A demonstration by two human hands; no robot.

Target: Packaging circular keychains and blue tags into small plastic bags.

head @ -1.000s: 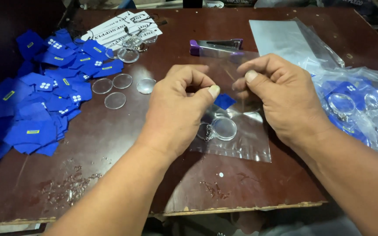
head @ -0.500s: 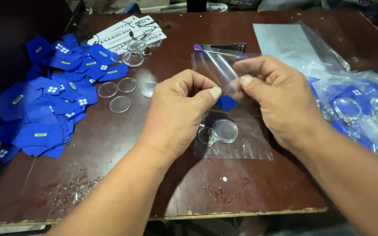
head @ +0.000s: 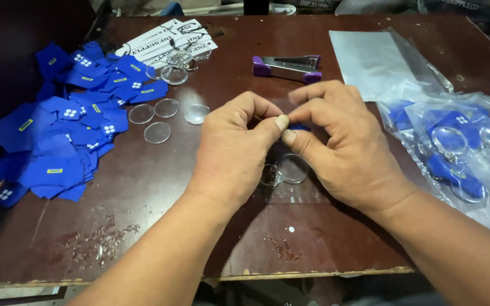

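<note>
Pinching with both: left hand (head: 236, 148) curled, thumb and forefinger closed on the top edge of a small clear plastic bag (head: 290, 190); right hand (head: 341, 148) likewise closed on the same edge, fingertips meeting the left's, with a scrap of blue card (head: 300, 127) just showing between them. Below the knuckles, inside the bag and low over the table, a round clear keychain disc (head: 293, 168) with its metal ring. To do this well: keep the pinch light and at the very lip, hold the blue card flat so it does not buckle, let the disc's weight hang straight. Further out, left: loose clear discs (head: 157, 116) on the dark wooden table (head: 143, 226), then a heap of blue cards (head: 63, 136). Beyond the hands, a purple stapler (head: 287, 65); right, a stack of empty clear bags (head: 370, 59) and a pile of finished bagged keychains (head: 455, 153).
</note>
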